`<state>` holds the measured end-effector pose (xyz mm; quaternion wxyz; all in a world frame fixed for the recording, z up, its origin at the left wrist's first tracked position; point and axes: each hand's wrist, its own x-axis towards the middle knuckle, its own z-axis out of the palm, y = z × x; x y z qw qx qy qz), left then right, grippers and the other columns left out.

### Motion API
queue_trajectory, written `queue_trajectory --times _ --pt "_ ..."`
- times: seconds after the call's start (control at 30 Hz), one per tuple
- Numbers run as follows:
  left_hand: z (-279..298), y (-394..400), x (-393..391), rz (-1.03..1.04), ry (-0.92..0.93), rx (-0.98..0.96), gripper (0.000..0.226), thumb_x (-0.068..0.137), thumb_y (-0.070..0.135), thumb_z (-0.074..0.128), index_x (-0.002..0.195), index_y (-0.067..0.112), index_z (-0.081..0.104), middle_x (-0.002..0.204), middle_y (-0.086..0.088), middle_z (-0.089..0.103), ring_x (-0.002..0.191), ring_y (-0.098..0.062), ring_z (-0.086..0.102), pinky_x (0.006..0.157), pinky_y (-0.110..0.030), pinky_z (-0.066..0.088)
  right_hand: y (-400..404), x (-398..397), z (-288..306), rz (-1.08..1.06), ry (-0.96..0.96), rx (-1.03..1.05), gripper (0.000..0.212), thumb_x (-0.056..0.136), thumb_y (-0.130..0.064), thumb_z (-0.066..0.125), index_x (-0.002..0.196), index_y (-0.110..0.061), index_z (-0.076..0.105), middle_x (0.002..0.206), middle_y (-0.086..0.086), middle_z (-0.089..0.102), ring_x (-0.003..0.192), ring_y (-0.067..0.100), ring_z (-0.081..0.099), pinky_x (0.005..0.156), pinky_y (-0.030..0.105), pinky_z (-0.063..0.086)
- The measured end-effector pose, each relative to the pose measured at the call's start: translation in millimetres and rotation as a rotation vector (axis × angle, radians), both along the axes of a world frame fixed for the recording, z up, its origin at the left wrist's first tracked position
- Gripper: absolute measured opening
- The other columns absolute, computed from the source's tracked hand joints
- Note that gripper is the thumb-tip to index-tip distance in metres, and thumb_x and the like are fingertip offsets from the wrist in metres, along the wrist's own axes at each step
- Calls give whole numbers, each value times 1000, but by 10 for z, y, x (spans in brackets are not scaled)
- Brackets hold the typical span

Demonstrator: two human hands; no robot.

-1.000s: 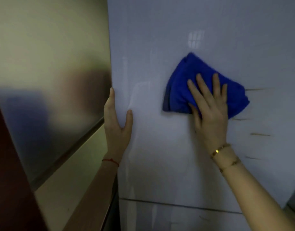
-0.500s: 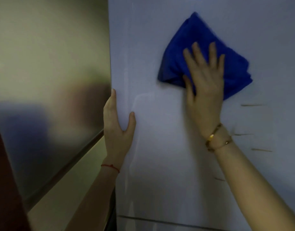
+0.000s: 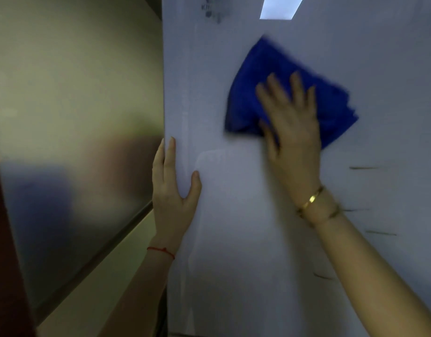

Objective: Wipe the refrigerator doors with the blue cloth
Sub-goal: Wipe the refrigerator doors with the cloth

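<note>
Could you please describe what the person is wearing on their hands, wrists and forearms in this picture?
Both forearms are bare, with no sleeves in view, and neither hand wears a glove. The left hand has a thin red string bracelet around its wrist. The right hand has gold-coloured metal bangles at the wrist, apparently two thin ones. No rings are discernible.

The door point(image 3: 233, 239) has a smooth, glossy pale face that mirrors a bright ceiling light near its top and shows faint streaks and a few thin dark marks on the right. The cloth point(image 3: 270, 76) is deep blue, soft and fuzzy like microfibre, matt, bunched in folds. The side panel point(image 3: 75, 117) on the left looks like brushed metal, satin, with blurred reflections. A thin red string point(image 3: 161, 250) circles the left wrist; shiny gold-coloured metal bracelets point(image 3: 313, 199) circle the right wrist.
</note>
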<state>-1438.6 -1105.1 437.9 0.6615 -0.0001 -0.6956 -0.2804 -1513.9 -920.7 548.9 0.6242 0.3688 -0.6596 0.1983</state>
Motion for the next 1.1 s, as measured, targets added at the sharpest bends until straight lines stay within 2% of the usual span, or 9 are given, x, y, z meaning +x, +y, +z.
queue_trajectory --times 0.17,0.23,0.4,0.5,0.63,0.77,0.87,0.93,1.1 --pt "-6 -16 -14 1 1 -17 68 97 24 57 154 25 19 159 -7 27 149 -16 28 120 -43 35 363 0 -891 -54 51 339 44 102 -14 38 146 -19 37 154 1 34 148 24 21 124 38 10" --pt "-6 10 -10 10 10 -4 67 97 23 57 154 20 22 159 -8 28 149 -17 29 121 -42 34 476 -91 -550 -49 41 260 47 98 -10 48 144 -18 40 153 3 36 147 27 21 124 42 10" --pt "-8 38 -38 59 23 4 69 95 22 59 154 15 25 158 -9 29 149 -18 28 119 -45 34 243 -83 281 5 -16 -128 41 103 -23 37 144 -16 41 153 5 36 147 31 20 124 43 6" --pt "-31 51 -54 87 -2 10 72 96 27 58 155 24 18 161 -6 22 150 -18 25 119 -47 35 197 -88 -369 7 35 74 44 100 -16 44 143 -14 41 153 6 34 148 29 16 124 43 5" --pt "-82 191 -83 158 30 -3 67 96 29 58 154 19 25 162 -13 16 152 -22 20 120 -48 32 628 -79 -1603 -99 6 318 46 104 -17 27 149 -24 27 159 -7 21 150 19 11 125 36 6" --pt "-108 365 -140 270 38 -10 62 95 27 56 150 8 34 160 -20 20 152 -33 18 120 -55 26 982 -249 -962 -91 -65 82 52 95 -7 48 145 -20 38 155 2 31 149 27 15 124 42 5" --pt "-128 493 -214 305 48 -53 59 96 24 54 148 4 36 159 -20 25 152 -35 18 123 -54 22 1001 -281 -224 -14 -96 -180 41 102 -17 41 143 -15 41 153 6 35 148 31 18 124 42 4" --pt "-149 565 -266 304 46 -65 59 97 23 53 149 3 34 160 -19 25 152 -35 18 125 -52 17 966 -295 -385 0 -53 -101 41 102 -17 40 143 -14 41 153 6 35 148 31 17 124 45 6" --pt "-212 680 -343 306 49 -54 60 97 20 53 150 2 31 160 -19 24 152 -35 18 127 -48 12 1251 -244 -1816 -87 -16 396 52 98 -15 40 149 -22 29 156 -2 29 150 20 12 125 34 6"
